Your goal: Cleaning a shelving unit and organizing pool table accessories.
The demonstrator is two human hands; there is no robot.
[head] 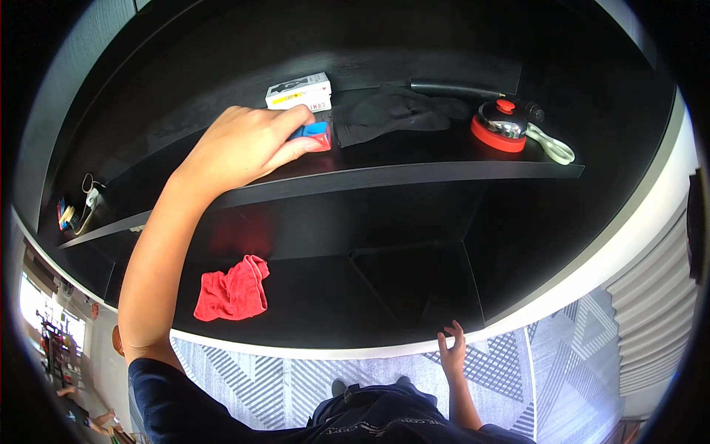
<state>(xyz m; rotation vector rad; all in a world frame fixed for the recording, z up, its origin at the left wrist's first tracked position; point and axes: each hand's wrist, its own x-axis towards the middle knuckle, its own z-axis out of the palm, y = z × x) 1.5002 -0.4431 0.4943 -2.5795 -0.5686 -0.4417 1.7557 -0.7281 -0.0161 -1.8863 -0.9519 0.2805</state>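
On the raised black shelf [388, 175], my left hand [249, 133] grips a small red and blue packet [317, 136] between thumb and fingers. Just behind it stands a white box [299, 91] bearing print and a yellow strip. A crumpled black cloth [394, 114] lies to the right of the packet. Lower down, a folded red cloth [236, 288] rests on the black surface, left of centre. My right hand [453, 349] hangs by the white front edge with its fingers apart and nothing in them.
A chrome and red domed object [502, 127] and a pale green looped handle [552, 145] sit at the shelf's right end. A brush [67, 215] and a white cable [89, 205] lie at its left end. Part of a person [91, 416] shows at lower left.
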